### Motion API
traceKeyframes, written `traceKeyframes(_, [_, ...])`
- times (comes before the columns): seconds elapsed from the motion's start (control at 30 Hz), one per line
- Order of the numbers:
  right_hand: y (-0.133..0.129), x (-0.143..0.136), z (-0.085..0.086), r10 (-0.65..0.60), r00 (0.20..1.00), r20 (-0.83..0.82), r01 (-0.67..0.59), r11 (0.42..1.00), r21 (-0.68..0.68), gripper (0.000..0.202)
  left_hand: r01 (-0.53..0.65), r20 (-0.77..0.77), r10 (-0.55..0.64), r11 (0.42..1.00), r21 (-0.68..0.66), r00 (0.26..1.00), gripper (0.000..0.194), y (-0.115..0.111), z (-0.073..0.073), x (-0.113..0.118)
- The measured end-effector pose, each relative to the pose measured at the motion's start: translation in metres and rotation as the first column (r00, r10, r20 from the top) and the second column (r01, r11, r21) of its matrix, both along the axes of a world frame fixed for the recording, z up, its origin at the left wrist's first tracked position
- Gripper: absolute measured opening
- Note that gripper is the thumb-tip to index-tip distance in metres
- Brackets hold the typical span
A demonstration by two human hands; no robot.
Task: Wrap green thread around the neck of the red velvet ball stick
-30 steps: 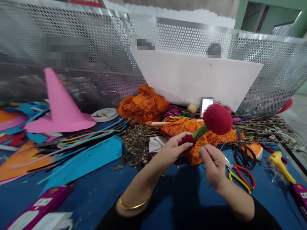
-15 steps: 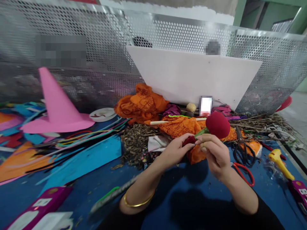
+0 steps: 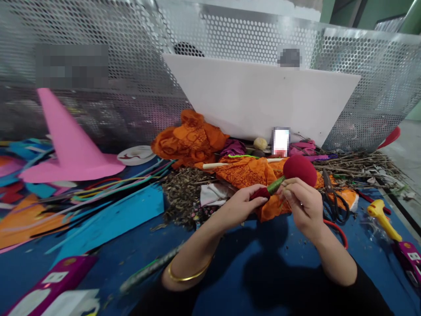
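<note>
My left hand point(image 3: 245, 202) is closed round a dark red, cloth-wrapped piece point(image 3: 260, 193), from which a green stem point(image 3: 275, 186) runs up to a round red ball point(image 3: 300, 170). Just below the ball, my right hand point(image 3: 301, 204) is pinched beside the stem; what its fingertips hold is too small to make out. Orange patterned cloth point(image 3: 253, 172) lies behind and beneath the piece. To the right of my right hand are black scissors point(image 3: 336, 204) and a red loop-shaped handle point(image 3: 340, 232).
A pink cone hat point(image 3: 70, 145), blue sheet point(image 3: 115, 219) and colored strips lie left. Dry leaves point(image 3: 182, 193), orange cloth point(image 3: 192, 138) and a white board point(image 3: 263, 101) are behind. A yellow glue gun point(image 3: 383, 219) is right; purple power strips point(image 3: 54, 278) stand at both sides.
My right hand has moved slightly right and down, away from my left hand, and more of the green stem shows between them. The camera view has shifted a little.
</note>
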State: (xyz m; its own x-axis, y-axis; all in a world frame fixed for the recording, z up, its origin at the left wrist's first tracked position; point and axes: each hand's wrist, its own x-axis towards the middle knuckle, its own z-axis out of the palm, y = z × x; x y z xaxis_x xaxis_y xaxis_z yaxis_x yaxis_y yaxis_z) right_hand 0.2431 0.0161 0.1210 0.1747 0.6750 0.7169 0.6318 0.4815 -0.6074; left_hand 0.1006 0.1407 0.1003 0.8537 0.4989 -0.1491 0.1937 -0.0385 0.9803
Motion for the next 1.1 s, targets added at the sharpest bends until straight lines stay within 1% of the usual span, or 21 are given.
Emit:
traceKeyframes(0.1, [-0.002, 0.002, 0.0, -0.014, 0.999, -0.04, 0.014, 1.0, 0.016, 0.021, -0.021, -0.003, 0.021, 0.989, -0.148, 1.0, 0.037, 0.003, 0.001, -0.003])
traceKeyframes(0.17, [-0.003, 0.003, 0.0, -0.019, 0.998, -0.052, 0.02, 0.999, 0.035, 0.02, -0.039, 0.003, 0.041, 0.979, -0.2, 0.999, 0.04, 0.006, 0.003, -0.006])
traceKeyframes(0.27, [-0.004, 0.002, 0.0, -0.003, 0.999, -0.05, 0.006, 0.998, 0.057, 0.02, -0.028, 0.008, 0.031, 0.975, -0.22, 0.999, 0.04, 0.009, 0.005, -0.009])
traceKeyframes(0.43, [-0.004, -0.001, 0.001, 0.03, 0.999, 0.038, -0.032, 0.999, 0.035, 0.019, -0.02, -0.021, 0.016, 0.977, -0.214, 1.0, 0.04, 0.004, 0.004, -0.004])
traceKeyframes(0.5, [-0.003, -0.001, 0.0, 0.044, 0.997, 0.06, -0.046, 0.998, 0.034, 0.019, 0.016, -0.02, -0.019, 0.985, -0.17, 1.0, 0.035, 0.001, 0.002, -0.001])
traceKeyframes(0.6, [-0.001, 0.0, -0.002, 0.066, 0.996, 0.064, -0.067, 0.998, 0.021, 0.019, 0.05, -0.008, -0.05, 0.999, 0.01, 0.999, 0.026, -0.002, -0.002, 0.001])
traceKeyframes(0.67, [0.001, 0.0, -0.004, 0.083, 0.995, 0.061, -0.083, 0.997, 0.004, 0.019, 0.049, -0.019, -0.047, 0.989, 0.141, 0.999, 0.023, -0.003, -0.004, 0.001])
traceKeyframes(0.73, [0.003, 0.001, -0.006, 0.099, 0.994, 0.055, -0.098, 0.995, -0.015, 0.019, 0.048, -0.043, -0.039, 0.973, 0.224, 0.998, 0.021, -0.004, -0.006, 0.001])
traceKeyframes(0.93, [0.006, 0.002, -0.005, 0.179, 0.984, 0.017, -0.177, 0.981, -0.075, 0.023, 0.094, -0.118, -0.057, 0.936, 0.338, 0.991, 0.023, -0.009, -0.004, 0.002])
traceKeyframes(1.03, [0.007, 0.002, -0.005, 0.214, 0.977, -0.005, -0.214, 0.971, -0.105, 0.024, 0.075, -0.165, -0.008, 0.911, 0.406, 0.986, 0.019, -0.012, -0.002, 0.003])
traceKeyframes(1.1, [0.008, 0.003, -0.006, 0.236, 0.972, -0.012, -0.235, 0.964, -0.126, 0.025, 0.065, -0.202, 0.039, 0.874, 0.481, 0.979, 0.018, -0.014, 0.0, 0.002])
